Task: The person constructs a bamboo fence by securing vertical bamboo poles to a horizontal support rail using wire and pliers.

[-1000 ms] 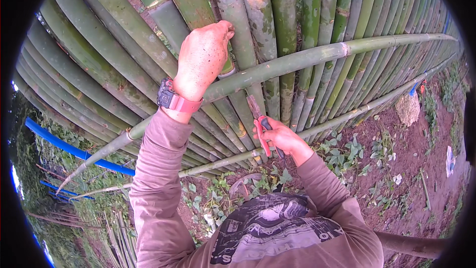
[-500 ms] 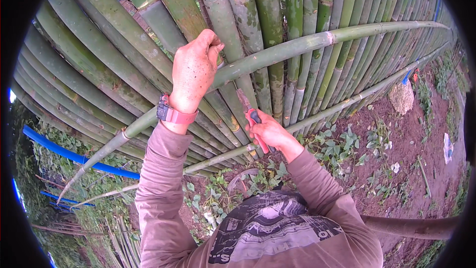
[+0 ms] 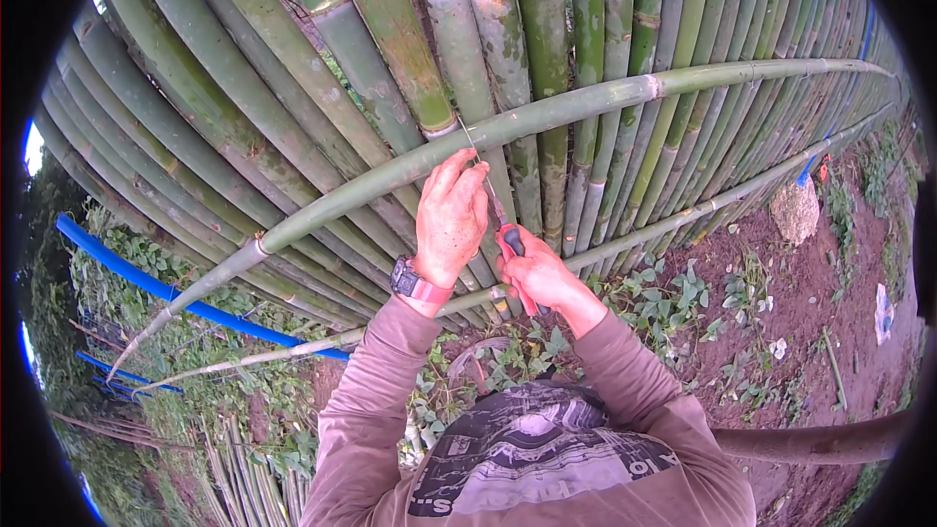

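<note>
A thin wire (image 3: pixel 468 133) runs over a long green bamboo pole (image 3: pixel 566 109) lying across a row of upright bamboo poles (image 3: pixel 547 20). Just below the cross pole, my left hand (image 3: pixel 451 215) has its fingers pressed together on the wire; the exact grip is partly hidden. My right hand (image 3: pixel 545 278) is wrapped around pliers with red and dark handles (image 3: pixel 509 240). Their metal jaws point up toward the wire beside my left fingertips. Whether the jaws bite on the wire I cannot tell.
A second, thinner pole (image 3: pixel 683 210) crosses lower down. At the left a blue pipe (image 3: pixel 176 298) runs through leafy plants. A pale stone-like lump (image 3: pixel 795 211) hangs or rests at the right. Brown soil (image 3: pixel 673 371) with low green plants lies below, and cut poles (image 3: pixel 244 473) lie at lower left.
My left hand has come down from above the cross pole to just below it, near the pliers. The wire over the pole now shows. My right hand has shifted slightly right and down.
</note>
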`<action>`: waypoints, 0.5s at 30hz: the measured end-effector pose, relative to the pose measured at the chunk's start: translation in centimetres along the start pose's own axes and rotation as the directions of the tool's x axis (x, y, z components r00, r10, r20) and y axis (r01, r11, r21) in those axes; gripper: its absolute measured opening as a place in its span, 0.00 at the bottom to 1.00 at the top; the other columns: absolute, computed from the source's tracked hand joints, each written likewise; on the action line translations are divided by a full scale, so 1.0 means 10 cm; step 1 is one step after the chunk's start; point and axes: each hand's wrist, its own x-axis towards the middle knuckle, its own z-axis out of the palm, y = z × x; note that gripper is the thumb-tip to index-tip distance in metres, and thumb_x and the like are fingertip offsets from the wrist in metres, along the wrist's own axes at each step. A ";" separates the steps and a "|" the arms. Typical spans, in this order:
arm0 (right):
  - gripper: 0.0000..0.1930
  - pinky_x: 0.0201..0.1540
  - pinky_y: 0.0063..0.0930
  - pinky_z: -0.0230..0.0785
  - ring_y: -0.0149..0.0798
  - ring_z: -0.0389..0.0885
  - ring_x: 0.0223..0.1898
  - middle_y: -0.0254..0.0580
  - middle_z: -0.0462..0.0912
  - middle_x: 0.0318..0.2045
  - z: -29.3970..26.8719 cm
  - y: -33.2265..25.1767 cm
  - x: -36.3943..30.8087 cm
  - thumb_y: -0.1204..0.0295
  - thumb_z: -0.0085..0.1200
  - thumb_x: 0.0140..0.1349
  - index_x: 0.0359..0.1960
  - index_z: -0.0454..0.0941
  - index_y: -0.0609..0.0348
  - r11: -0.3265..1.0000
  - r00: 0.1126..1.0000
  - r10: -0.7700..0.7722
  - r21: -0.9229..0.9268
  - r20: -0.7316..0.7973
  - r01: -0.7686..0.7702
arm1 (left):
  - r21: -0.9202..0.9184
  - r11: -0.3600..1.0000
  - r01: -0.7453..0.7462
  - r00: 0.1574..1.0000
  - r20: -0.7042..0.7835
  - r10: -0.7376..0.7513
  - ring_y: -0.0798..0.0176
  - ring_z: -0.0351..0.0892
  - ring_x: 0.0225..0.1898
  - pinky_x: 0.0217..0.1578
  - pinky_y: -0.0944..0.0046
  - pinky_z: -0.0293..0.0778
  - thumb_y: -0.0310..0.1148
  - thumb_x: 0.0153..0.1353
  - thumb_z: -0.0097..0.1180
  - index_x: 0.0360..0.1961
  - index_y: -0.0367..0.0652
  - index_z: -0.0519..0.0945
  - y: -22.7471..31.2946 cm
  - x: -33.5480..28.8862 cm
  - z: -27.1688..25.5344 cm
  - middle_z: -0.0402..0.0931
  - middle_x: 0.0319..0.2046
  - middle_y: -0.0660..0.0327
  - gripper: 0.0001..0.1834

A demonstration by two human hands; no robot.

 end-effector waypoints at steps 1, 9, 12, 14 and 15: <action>0.20 0.22 0.30 0.68 0.32 0.72 0.21 0.38 0.73 0.26 0.00 0.00 0.01 0.76 0.46 0.54 0.51 0.67 0.60 1.000 1.000 0.002 -0.015 -0.007 -0.002 | 0.005 1.000 0.005 1.000 -0.006 -0.005 0.48 0.79 0.48 0.50 0.54 0.75 0.23 0.55 0.60 0.42 0.37 0.81 0.05 0.00 -0.02 0.78 0.47 0.51 0.12; 0.20 0.22 0.27 0.67 0.30 0.71 0.23 0.35 0.71 0.26 -0.03 -0.09 -0.03 0.78 0.45 0.55 0.51 0.66 0.60 1.000 1.000 0.019 -0.003 -0.018 -0.019 | -0.631 0.532 0.564 0.763 0.153 -0.628 0.71 0.80 0.30 0.34 0.72 0.76 0.21 0.59 0.63 0.39 0.35 0.79 0.12 -0.06 0.20 0.81 0.31 0.63 0.07; 0.23 0.23 0.26 0.67 0.29 0.70 0.24 0.35 0.70 0.27 -0.06 -0.12 -0.04 0.79 0.45 0.55 0.55 0.65 0.59 0.998 0.998 0.031 0.044 0.047 -0.033 | -0.802 0.047 0.596 0.610 0.414 -0.676 0.67 0.81 0.28 0.29 0.68 0.77 0.20 0.59 0.62 0.39 0.37 0.77 -0.07 -0.20 0.25 0.81 0.30 0.61 0.08; 0.25 0.24 0.26 0.67 0.30 0.70 0.25 0.35 0.70 0.29 -0.05 -0.16 -0.07 0.80 0.44 0.55 0.58 0.64 0.58 0.990 0.996 0.067 0.121 0.067 -0.075 | -0.814 -0.047 0.579 0.599 0.464 -0.652 0.67 0.81 0.28 0.29 0.68 0.77 0.21 0.60 0.63 0.39 0.37 0.78 -0.22 -0.28 0.29 0.81 0.30 0.61 0.08; 0.28 0.25 0.26 0.67 0.30 0.71 0.27 0.36 0.70 0.31 -0.05 -0.18 -0.08 0.81 0.43 0.55 0.60 0.62 0.58 0.972 0.992 0.096 0.205 0.086 -0.112 | -0.814 -0.135 0.565 0.594 0.514 -0.619 0.67 0.80 0.28 0.29 0.68 0.77 0.22 0.60 0.63 0.39 0.37 0.78 -0.30 -0.31 0.31 0.81 0.29 0.61 0.08</action>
